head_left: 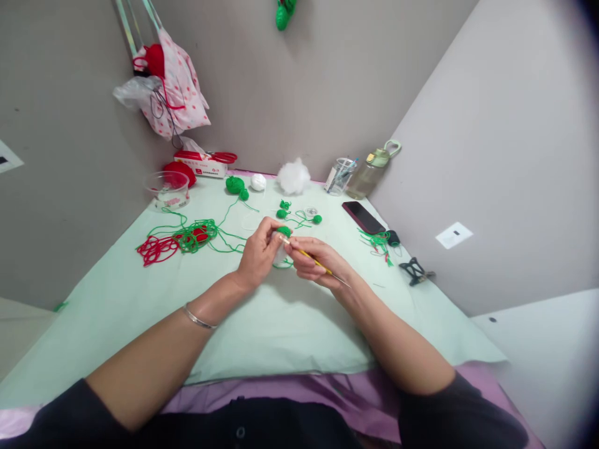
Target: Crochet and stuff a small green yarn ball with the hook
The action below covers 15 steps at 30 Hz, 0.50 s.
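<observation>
Above the middle of the table, my left hand (258,252) is closed round a small green and white crocheted piece (283,232), its green part showing at the top. My right hand (314,259) meets it from the right, its fingers wrapped round a crochet hook (314,260) with a yellow handle. The hook's tip end lies against the piece between both hands, hidden by the fingers. Green yarn (229,240) runs from a tangled heap at the left towards my left hand.
Red yarn (158,249) and a clear tub (169,190) lie left. White stuffing (294,177), green balls (234,185) and a tissue box (201,164) stand behind. To the right are a phone (363,217), a bottle (369,174), a cup (340,176) and a black stand (415,272).
</observation>
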Each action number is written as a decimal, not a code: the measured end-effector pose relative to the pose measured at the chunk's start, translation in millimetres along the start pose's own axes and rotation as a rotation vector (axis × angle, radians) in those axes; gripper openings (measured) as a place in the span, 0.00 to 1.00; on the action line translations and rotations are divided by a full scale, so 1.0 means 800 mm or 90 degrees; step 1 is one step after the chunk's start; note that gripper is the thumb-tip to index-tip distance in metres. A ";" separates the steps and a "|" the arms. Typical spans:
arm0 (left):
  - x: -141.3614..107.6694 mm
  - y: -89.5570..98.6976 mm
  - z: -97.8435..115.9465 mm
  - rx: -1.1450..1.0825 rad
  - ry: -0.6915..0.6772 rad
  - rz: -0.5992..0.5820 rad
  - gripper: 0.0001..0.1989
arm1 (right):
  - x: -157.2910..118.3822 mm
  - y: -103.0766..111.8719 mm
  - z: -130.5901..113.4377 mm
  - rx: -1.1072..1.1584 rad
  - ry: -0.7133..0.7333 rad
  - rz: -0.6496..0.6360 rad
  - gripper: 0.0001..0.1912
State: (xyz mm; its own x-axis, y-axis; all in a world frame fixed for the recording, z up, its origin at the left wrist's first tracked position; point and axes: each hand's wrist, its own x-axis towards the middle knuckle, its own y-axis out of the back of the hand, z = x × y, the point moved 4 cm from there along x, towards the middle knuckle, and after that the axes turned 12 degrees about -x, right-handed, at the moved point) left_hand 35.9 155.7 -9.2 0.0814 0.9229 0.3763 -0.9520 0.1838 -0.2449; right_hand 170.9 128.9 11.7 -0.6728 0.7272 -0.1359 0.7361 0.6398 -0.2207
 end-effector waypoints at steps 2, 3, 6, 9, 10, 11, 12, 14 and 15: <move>0.007 0.008 -0.004 -0.031 0.030 0.032 0.08 | -0.004 -0.015 0.008 -0.042 -0.036 -0.130 0.12; 0.011 0.012 -0.006 -0.047 0.047 0.047 0.09 | -0.006 -0.021 0.011 -0.068 -0.049 -0.186 0.13; 0.018 0.018 -0.008 -0.094 0.090 0.065 0.10 | -0.008 -0.020 0.009 -0.174 -0.016 -0.165 0.16; 0.019 0.017 -0.007 -0.131 0.116 0.067 0.10 | -0.010 0.019 -0.006 -0.497 0.020 0.096 0.14; 0.019 0.016 -0.006 -0.139 0.121 0.069 0.10 | -0.014 0.037 -0.013 -0.633 0.008 0.201 0.13; 0.018 0.016 -0.005 -0.146 0.126 0.071 0.10 | -0.018 0.055 -0.019 -0.756 -0.015 0.304 0.12; 0.018 0.015 -0.005 -0.151 0.129 0.073 0.09 | -0.021 0.070 -0.023 -0.823 -0.036 0.374 0.10; 0.018 0.014 -0.004 -0.160 0.132 0.076 0.09 | -0.025 0.094 -0.025 -0.867 -0.059 0.440 0.09; 0.017 0.013 -0.003 -0.165 0.133 0.077 0.08 | -0.024 0.101 -0.024 -0.862 -0.057 0.447 0.09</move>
State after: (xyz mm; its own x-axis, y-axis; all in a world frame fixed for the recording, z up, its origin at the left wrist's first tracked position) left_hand 28.0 171.4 -8.9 0.0571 0.9875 0.1471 -0.8536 0.1247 -0.5057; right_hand 244.6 171.1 15.5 -0.1356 0.9857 0.1003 0.3768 -0.0423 0.9253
